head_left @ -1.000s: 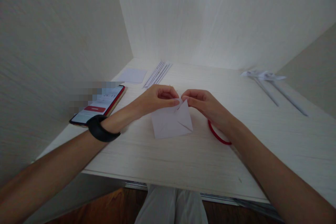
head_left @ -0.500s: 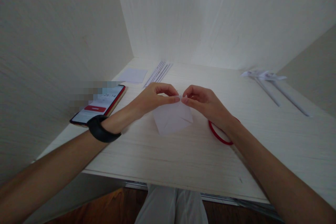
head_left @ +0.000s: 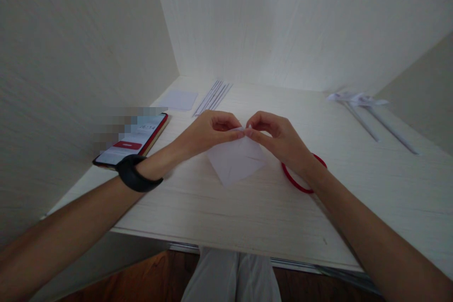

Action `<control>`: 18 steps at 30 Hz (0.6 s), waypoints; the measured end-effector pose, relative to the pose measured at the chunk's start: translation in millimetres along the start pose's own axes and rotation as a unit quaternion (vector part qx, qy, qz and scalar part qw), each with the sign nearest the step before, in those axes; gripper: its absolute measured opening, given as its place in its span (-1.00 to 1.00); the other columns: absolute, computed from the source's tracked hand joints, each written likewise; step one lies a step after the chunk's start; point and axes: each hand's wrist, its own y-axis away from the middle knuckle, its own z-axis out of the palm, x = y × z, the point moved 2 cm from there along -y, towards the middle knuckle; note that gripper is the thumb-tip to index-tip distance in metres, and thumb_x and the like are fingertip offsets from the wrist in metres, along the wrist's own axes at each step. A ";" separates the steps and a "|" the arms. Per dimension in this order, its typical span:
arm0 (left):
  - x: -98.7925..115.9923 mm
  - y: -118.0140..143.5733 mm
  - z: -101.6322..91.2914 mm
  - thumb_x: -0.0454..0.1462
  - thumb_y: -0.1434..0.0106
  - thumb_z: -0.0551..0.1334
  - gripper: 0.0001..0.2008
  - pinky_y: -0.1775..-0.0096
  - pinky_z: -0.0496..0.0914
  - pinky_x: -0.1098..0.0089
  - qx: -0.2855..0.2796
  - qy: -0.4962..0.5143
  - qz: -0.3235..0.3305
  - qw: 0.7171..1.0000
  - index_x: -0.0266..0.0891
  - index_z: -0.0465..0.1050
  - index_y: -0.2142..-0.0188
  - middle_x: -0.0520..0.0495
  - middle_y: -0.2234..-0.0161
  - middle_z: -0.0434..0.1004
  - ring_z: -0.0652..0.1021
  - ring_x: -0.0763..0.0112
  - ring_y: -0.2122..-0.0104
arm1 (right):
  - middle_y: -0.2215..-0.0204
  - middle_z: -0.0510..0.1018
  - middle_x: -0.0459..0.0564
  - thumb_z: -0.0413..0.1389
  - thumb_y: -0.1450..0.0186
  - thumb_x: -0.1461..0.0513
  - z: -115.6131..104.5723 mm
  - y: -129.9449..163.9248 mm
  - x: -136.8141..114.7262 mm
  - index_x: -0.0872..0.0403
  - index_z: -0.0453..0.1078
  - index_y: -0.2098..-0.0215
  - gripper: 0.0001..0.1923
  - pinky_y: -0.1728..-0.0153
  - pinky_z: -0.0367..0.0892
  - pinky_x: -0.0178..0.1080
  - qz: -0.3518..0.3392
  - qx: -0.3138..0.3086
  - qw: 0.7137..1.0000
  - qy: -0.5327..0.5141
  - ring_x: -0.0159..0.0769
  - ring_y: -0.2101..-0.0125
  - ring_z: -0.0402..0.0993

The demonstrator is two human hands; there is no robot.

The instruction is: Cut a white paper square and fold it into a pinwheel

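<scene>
A small folded white paper (head_left: 235,163) hangs just above the pale wooden desk (head_left: 247,217), one corner pointing toward me. My left hand (head_left: 208,131) pinches its top edge from the left with thumb and forefinger. My right hand (head_left: 274,137) pinches the same edge from the right, fingertips almost meeting the left ones. A black band (head_left: 136,174) sits on my left wrist and a thin red bracelet (head_left: 300,174) hangs from my right wrist.
A red-edged phone (head_left: 132,141) with a lit screen lies at the left by the side wall. Behind it are a white paper square (head_left: 179,100) and several thin paper strips (head_left: 212,96). Two paper pinwheels on rolled sticks (head_left: 368,111) lie at the back right.
The paper has been lifted off the desk and turned, from lying flat with a flap raised to hanging point-down between both pinching hands. Both hands rose slightly.
</scene>
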 end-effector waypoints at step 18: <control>-3.9 1.0 1.7 -0.18 -0.10 0.39 -0.77 0.49 0.28 0.53 0.005 -0.009 0.004 1.000 -0.29 0.46 0.52 0.06 0.53 0.50 0.45 0.55 0.52 | 0.48 0.53 -0.08 0.20 -0.21 0.20 1.4 1.8 -4.7 0.07 0.40 0.45 -0.87 0.32 0.32 -0.25 -0.011 0.030 0.998 0.058 -0.34 0.42 0.44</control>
